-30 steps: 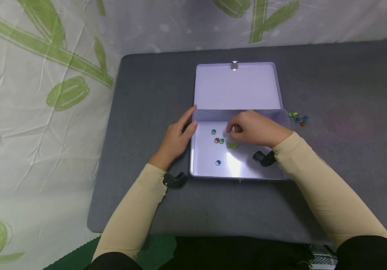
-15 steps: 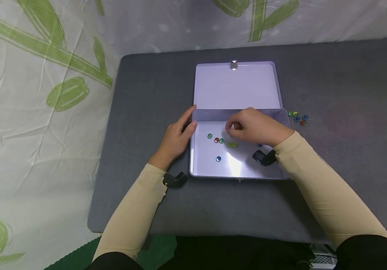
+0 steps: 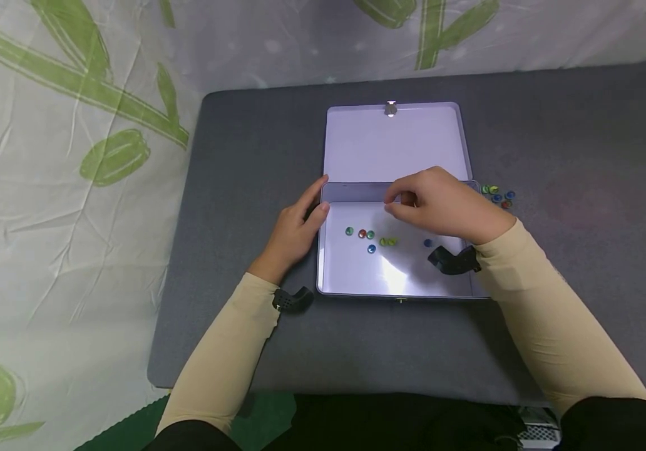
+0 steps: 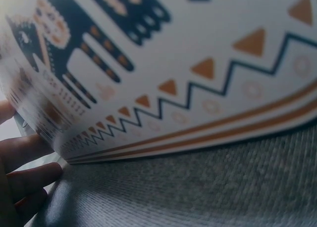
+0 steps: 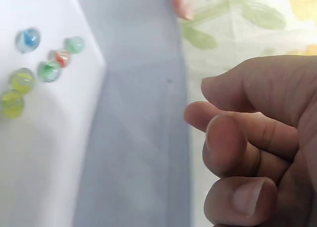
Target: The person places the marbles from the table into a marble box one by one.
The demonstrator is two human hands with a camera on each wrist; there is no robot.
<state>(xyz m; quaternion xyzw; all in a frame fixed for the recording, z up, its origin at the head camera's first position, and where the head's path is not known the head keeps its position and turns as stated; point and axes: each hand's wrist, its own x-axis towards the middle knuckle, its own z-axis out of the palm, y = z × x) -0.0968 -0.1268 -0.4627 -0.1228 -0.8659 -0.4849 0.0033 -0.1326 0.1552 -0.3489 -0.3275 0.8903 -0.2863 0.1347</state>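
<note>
A hinged tin box (image 3: pixel 334 275) lies open on the table, pale inside and printed with animals and zigzags outside. Several glass marbles are on its floor: a red marble (image 3: pixel 362 233), green, yellow and blue marbles nearby, and a dark blue marble (image 3: pixel 427 243) farther right. My left hand (image 3: pixel 292 232) holds the box's left side, thumb over the rim; in the left wrist view its fingers (image 4: pixel 34 180) are at the patterned outer wall. Over the box's back part hovers my right hand (image 3: pixel 441 203), fingers loosely bent, thumb and fingertips apart with nothing visible between them.
The raised lid (image 3: pixel 396 144) leans back behind the box, with a metal clasp (image 3: pixel 391 109) on its far edge. Right of the box, several more marbles (image 3: pixel 496 198) lie on the grey table (image 3: pixel 255 138). A leaf-patterned sheet (image 3: pixel 75 207) hangs at the left and back.
My right hand has lifted slightly and moved right and back. The blue marble has rolled away from the front, and a green one leftward, nearer the red one. My left hand keeps its place.
</note>
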